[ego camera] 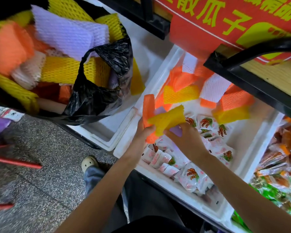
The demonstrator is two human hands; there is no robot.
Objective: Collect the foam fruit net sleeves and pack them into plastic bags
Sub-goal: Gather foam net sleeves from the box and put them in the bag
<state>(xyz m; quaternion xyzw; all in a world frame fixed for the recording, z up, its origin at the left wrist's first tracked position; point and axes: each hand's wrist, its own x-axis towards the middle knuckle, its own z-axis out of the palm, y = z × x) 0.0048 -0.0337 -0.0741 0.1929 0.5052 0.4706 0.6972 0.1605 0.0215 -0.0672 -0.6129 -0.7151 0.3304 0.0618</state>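
An orange foam sleeve (pixel 149 105) was gripped by the left hand (pixel 142 132) and a yellow foam sleeve (pixel 168 117) pinched by the right hand (pixel 183 137), both held above the white polystyrene box (pixel 123 148). Left of that box, a black plastic bag (pixel 97 96) was filled with mixed sleeves (pixel 65 32).

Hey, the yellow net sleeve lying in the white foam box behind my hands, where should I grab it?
Pinch the yellow sleeve at its near long edge, from above on your side: it lies flat on orange sleeves, that edge exposed, the black shelf frame overhanging beyond.
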